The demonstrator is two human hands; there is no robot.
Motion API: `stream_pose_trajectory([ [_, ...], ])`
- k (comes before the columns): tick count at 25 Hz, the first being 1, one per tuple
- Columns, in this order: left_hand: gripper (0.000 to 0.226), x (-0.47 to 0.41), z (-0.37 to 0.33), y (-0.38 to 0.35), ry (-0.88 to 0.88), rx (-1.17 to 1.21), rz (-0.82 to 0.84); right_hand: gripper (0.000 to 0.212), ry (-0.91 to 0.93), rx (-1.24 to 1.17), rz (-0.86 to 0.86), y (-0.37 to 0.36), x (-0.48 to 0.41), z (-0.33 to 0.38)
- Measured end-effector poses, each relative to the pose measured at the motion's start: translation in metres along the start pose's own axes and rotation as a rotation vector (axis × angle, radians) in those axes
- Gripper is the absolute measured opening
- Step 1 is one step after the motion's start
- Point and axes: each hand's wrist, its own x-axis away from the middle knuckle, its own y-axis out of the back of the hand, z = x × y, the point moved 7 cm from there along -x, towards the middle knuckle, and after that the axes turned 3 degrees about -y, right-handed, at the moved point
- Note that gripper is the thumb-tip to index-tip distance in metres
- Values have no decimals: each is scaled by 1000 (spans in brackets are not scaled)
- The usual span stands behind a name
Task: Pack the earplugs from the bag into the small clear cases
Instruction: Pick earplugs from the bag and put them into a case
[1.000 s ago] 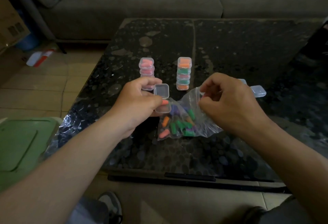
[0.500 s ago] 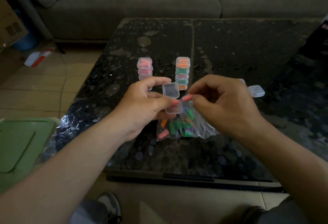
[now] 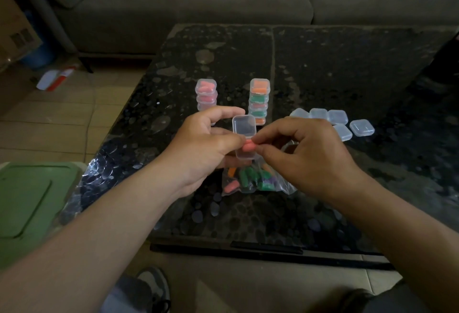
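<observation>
Above the dark desk [image 3: 335,69], the left hand [image 3: 202,150] grips the open case [image 3: 244,136] steady so the right hand [image 3: 310,158], its fingers [image 3: 273,132] pinching a pink earplug [image 3: 248,147], can seat it, with the bag [image 3: 250,182] at six o'clock.

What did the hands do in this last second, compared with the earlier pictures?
The right-hand grip left the bag with a pink earplug pinched in it and carried it left to the open clear case, where it now sits at the case's mouth. The bag slumped down. The left-hand grip holds the case as before, and both stacks of filled cases stayed put.
</observation>
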Motion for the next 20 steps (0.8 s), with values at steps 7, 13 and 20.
stream_pose_trajectory([
  [7,48,-1,2,1,-6,-8,-21,10,12,22,-8,-4,1,-3],
  [13,47,-1,1,1,-7,-5,-16,8,-7,26,13,-5,0,-7],
  [20,31,-1,-3,1,9,90,-39,30,-69,35,4,1,-2,-9],
])
